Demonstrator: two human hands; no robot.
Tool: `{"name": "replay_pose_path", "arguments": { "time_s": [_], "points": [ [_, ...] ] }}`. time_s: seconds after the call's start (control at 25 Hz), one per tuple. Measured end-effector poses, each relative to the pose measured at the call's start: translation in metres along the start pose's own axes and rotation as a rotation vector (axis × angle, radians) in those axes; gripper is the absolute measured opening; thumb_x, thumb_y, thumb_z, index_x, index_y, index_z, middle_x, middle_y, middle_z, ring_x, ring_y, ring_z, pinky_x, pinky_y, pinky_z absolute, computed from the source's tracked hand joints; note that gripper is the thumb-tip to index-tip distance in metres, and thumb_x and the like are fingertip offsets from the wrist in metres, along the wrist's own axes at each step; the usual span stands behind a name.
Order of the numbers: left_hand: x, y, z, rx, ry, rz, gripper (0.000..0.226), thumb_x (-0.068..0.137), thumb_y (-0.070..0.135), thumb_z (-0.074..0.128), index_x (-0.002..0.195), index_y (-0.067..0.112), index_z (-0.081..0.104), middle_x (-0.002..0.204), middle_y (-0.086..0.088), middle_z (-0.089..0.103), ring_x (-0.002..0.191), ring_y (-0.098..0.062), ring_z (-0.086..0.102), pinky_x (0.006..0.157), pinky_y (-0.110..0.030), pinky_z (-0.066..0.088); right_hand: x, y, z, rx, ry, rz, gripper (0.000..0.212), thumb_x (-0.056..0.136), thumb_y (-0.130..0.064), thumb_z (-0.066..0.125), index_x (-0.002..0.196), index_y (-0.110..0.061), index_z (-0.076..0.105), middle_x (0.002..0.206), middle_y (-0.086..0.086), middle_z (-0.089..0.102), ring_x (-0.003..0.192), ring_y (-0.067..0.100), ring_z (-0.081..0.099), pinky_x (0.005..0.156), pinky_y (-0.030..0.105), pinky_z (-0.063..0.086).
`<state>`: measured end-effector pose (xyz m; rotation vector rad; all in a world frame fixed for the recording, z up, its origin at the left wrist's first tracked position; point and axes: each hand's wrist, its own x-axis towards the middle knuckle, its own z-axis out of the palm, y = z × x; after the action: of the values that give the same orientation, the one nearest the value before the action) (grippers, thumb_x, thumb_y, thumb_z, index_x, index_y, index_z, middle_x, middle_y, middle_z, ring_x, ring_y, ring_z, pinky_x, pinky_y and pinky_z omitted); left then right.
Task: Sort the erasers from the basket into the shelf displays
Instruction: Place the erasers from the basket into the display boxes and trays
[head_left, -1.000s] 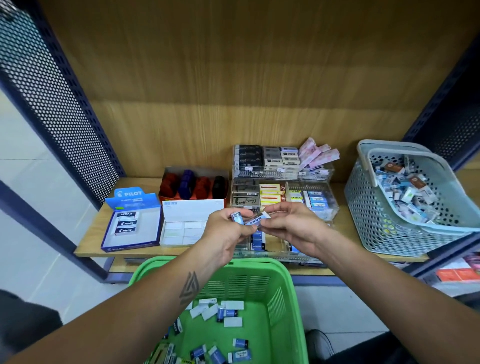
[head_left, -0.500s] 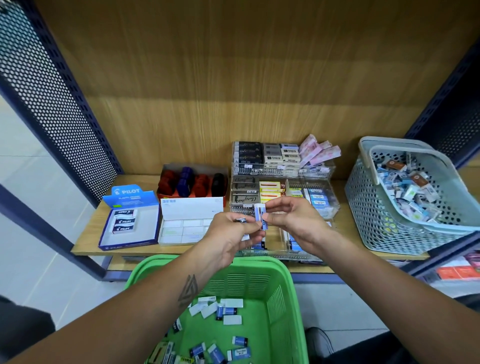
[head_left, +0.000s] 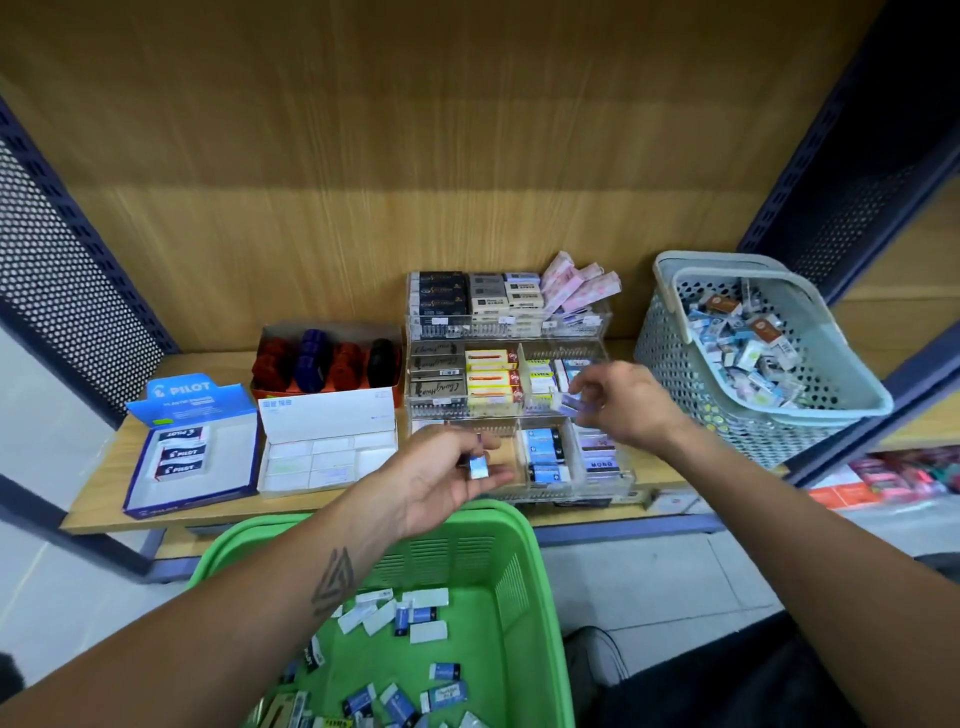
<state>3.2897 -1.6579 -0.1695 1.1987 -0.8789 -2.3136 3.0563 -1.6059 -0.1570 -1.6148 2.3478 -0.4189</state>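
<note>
My left hand (head_left: 447, 478) hovers above the far rim of the green basket (head_left: 524, 582), palm up, pinching a small blue-and-white eraser (head_left: 478, 466) between thumb and fingers. My right hand (head_left: 623, 405) is over the right side of the clear acrylic display (head_left: 519, 415), pinching a white eraser with a blue sleeve (head_left: 563, 402) above the right-hand compartments. Loose white and blue erasers (head_left: 415, 618) lie in the bottom of the green basket.
On the wooden shelf (head_left: 93, 499) stand an open blue Pilot box (head_left: 187, 447), a white box of white erasers (head_left: 327, 452) and a box of dark round items (head_left: 327, 358). A grey perforated basket (head_left: 675, 358) full of erasers sits at the right.
My hands have moved apart. The right hand carried the blue-sleeved eraser right and out over the display; the left hand dropped lower and turned palm up with the small eraser.
</note>
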Motion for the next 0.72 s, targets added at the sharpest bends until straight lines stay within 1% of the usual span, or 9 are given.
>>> {"name": "replay_pose_path", "arguments": {
  "time_s": [0.08,0.16,0.24,0.32,0.4,0.48,0.52,0.64,0.72],
  "points": [
    [0.001,-0.005,0.0,-0.003,-0.002,0.011,0.017,0.094,-0.019,0.042,0.102,-0.01,0.055,0.103,-0.023,0.061,0.092,-0.042,0.067,0.075,-0.046,0.062,-0.006,0.026,-0.006,-0.215,-0.019,0.037,0.017,0.078,-0.025,0.081,0.092,-0.025,0.071,0.094,-0.002,0.066,0.091,0.019,0.063,0.077,0.03,0.051],
    [0.002,-0.011,0.0,0.027,-0.009,0.02,0.018,0.093,-0.02,0.047,0.106,-0.012,0.057,0.101,-0.023,0.064,0.095,-0.041,0.068,0.078,-0.048,0.06,-0.013,0.041,0.001,-0.29,-0.117,0.042,0.016,0.079,-0.023,0.081,0.089,-0.03,0.07,0.1,-0.003,0.068,0.093,0.017,0.063,0.08,0.029,0.052],
    [0.002,-0.015,-0.001,0.117,-0.009,0.038,0.025,0.09,-0.015,0.057,0.111,-0.006,0.065,0.098,-0.021,0.07,0.092,-0.032,0.07,0.079,-0.043,0.062,-0.017,0.046,0.014,-0.338,-0.191,0.028,0.02,0.08,-0.022,0.079,0.09,-0.034,0.066,0.104,-0.004,0.065,0.096,0.017,0.062,0.083,0.028,0.051],
    [0.002,-0.017,-0.003,0.231,0.017,0.084,0.03,0.085,-0.009,0.068,0.112,0.004,0.071,0.095,-0.013,0.074,0.085,-0.021,0.07,0.075,-0.032,0.059,-0.017,0.049,0.023,-0.357,-0.193,0.015,0.021,0.081,-0.023,0.078,0.089,-0.035,0.063,0.104,-0.004,0.063,0.098,0.017,0.061,0.084,0.028,0.05],
    [0.002,-0.018,-0.004,0.265,0.035,0.111,0.033,0.08,-0.008,0.073,0.11,0.006,0.073,0.09,-0.009,0.075,0.079,-0.017,0.069,0.069,-0.027,0.055,-0.015,0.049,0.032,-0.344,-0.166,0.0,0.018,0.081,-0.019,0.077,0.092,-0.03,0.067,0.105,-0.003,0.065,0.101,0.018,0.061,0.085,0.029,0.049],
    [0.002,-0.018,-0.004,0.216,0.055,0.113,0.03,0.079,-0.013,0.072,0.104,0.003,0.072,0.085,-0.011,0.075,0.073,-0.018,0.07,0.064,-0.024,0.058,-0.014,0.05,0.043,-0.356,-0.139,-0.003,0.019,0.082,-0.012,0.073,0.096,-0.024,0.069,0.107,0.003,0.065,0.101,0.023,0.062,0.085,0.03,0.048],
    [0.003,-0.018,-0.005,0.186,0.073,0.113,0.03,0.078,-0.016,0.071,0.103,0.001,0.071,0.086,-0.015,0.075,0.073,-0.021,0.07,0.063,-0.024,0.06,-0.015,0.049,0.048,-0.369,-0.133,-0.011,0.019,0.083,-0.008,0.069,0.097,-0.021,0.069,0.108,0.005,0.063,0.1,0.026,0.063,0.083,0.03,0.048],
    [0.005,-0.015,-0.007,0.116,0.126,0.11,0.031,0.078,-0.022,0.067,0.105,-0.008,0.067,0.099,-0.026,0.07,0.075,-0.03,0.071,0.061,-0.027,0.061,-0.017,0.041,0.05,-0.447,-0.152,-0.04,0.022,0.085,0.001,0.058,0.101,-0.011,0.068,0.111,0.008,0.055,0.096,0.03,0.064,0.079,0.033,0.049],
    [0.004,-0.012,-0.008,0.116,0.141,0.111,0.032,0.079,-0.022,0.066,0.108,-0.008,0.066,0.103,-0.027,0.07,0.075,-0.031,0.071,0.06,-0.028,0.061,-0.013,0.024,0.039,-0.428,-0.092,-0.073,0.028,0.085,-0.003,0.055,0.107,-0.015,0.069,0.112,0.006,0.063,0.099,0.028,0.064,0.083,0.033,0.053]
  ]
}}
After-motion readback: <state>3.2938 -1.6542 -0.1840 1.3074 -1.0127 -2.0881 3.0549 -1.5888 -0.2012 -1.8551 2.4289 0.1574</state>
